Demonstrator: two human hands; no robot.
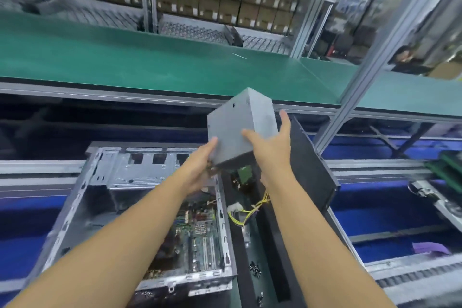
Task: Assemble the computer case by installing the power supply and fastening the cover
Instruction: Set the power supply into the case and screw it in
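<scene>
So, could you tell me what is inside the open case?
A green motherboard lies on its floor, a metal drive bay at the far end; the left arm hides part.

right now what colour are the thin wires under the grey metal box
Yellow; thin wires under the grey metal box, clearest in head view.

Both arms are bare right up to the frame's edge. The left forearm (112, 245) fills the 8 o'clock corner, the right forearm (312, 232) the 5 o'clock side. The left hand (200, 170) and right hand (272, 147), near centre, are bare too.
</scene>
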